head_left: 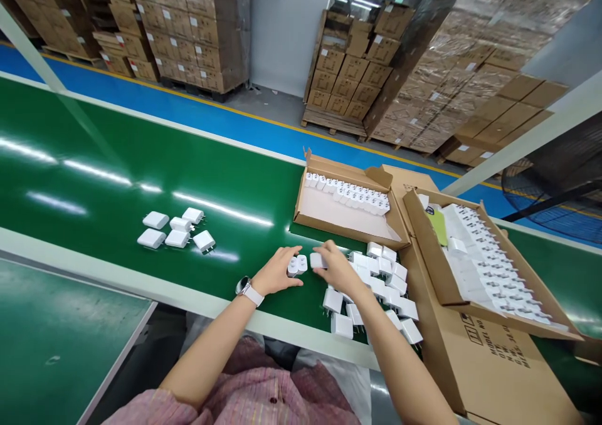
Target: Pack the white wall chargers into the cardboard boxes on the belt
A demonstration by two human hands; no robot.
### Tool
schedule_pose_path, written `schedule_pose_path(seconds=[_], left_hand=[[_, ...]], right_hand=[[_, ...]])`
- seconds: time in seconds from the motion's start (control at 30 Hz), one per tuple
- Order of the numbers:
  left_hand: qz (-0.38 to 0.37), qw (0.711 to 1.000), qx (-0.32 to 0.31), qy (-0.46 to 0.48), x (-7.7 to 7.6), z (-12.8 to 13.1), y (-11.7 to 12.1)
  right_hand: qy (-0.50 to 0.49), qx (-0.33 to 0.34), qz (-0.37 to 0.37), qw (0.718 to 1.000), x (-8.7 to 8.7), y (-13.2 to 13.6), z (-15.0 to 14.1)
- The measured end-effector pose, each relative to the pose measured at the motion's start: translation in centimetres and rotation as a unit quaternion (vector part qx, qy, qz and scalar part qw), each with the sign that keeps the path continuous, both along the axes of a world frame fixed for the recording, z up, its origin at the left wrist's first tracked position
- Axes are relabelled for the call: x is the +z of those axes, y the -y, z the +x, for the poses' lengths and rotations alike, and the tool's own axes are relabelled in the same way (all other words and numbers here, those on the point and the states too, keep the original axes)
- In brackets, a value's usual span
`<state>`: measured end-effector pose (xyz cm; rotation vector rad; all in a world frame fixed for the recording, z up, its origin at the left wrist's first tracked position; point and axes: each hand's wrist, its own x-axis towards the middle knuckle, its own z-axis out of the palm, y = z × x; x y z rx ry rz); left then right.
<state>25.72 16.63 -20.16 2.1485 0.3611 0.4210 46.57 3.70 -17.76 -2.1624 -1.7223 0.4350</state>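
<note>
Green belt (pixel 226 171); white plugs (pixel 377 286) beside right hand (pixel 335 266); open box (pixel 324 210) beyond.

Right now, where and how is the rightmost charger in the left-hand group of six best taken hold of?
Likely from above, gripping the charger by the two body sides flanking its prongs: it lies flat, prongs pointing toward the near right, the other chargers left or beyond.

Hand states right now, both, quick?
Left hand: closed around a small group of white adapters.
Right hand: closed, holding a single white adapter between thumb and fingers.
</note>
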Motion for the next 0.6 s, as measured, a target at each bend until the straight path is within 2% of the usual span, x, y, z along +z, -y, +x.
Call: schedule_pose_path(seconds=[0.07, 0.13, 0.2, 0.3, 0.37, 0.47, 0.6], left_hand=[[0.027, 0.999, -0.024, 0.012, 0.8, -1.0, -0.4], [0.084, 0.996, -0.008, 0.004, 1.7, -3.1, -1.7], [0.164, 0.983, 0.066, -0.042, 2.4, -6.1, -3.7], [0.253, 0.938, 0.182, -0.152, 2.7, -10.9, -7.3], [0.266, 0.928, 0.180, -0.189, 2.6, -13.0, -9.3], [0.246, 0.939, 0.154, -0.183, 2.8, -13.3, -10.4], [0.138, 0.975, 0.095, -0.144, 3.3, -10.0, -8.0]], right_hand=[[-0.015, 0.031, -0.023, 0.999, -0.1, -0.1, -2.1], [0.005, 0.031, -0.039, 0.999, 0.0, 0.1, -3.5], [0.034, 0.020, -0.039, 0.998, 0.1, 0.2, -4.2], [0.052, 0.023, -0.030, 0.998, 0.4, 0.0, -4.8], [0.062, 0.019, -0.036, 0.997, 0.4, -0.5, -5.1], [0.055, 0.006, -0.033, 0.998, 0.1, -1.3, -5.9], [0.010, 0.014, 0.001, 1.000, 0.1, -2.2, -7.4]])
